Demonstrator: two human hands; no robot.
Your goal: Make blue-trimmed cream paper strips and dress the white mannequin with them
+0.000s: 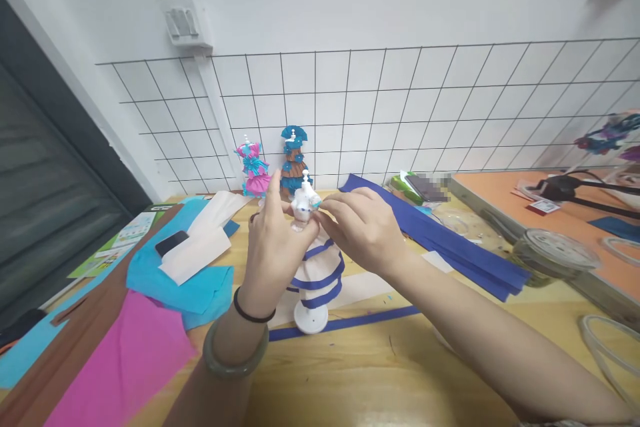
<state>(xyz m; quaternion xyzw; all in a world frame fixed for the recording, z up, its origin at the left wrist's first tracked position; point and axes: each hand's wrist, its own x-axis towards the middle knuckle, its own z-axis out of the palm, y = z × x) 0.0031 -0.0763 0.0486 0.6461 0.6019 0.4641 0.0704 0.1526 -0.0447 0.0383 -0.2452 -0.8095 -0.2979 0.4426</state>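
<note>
Mini mannequin (pixel 311 321): upright on bench (pixel 360 373), mid-view, white dress (pixel 320 275) with blue bands
Left hand (pixel 275 240): fingers holding mini mannequin around upper body, index pointing up
Right hand (pixel 367 230): fingertips narrow, at bodice side; partly hidden, can't tell what they pinch
Behind: pink-turquoise figure (pixel 256 167), teal-brown figure (pixel 296 167), near wall grid (pixel 333 107)
Bench left: pink sheet (pixel 130 360), brown sheet (pixel 90 320)
Bench right: dark blue sheet (pixel 435 237)

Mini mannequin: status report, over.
Left hand and right hand at bust. Mini mannequin upright, blue-banded skirt on. Blue strip by base; fingers partly hide bust.
</note>
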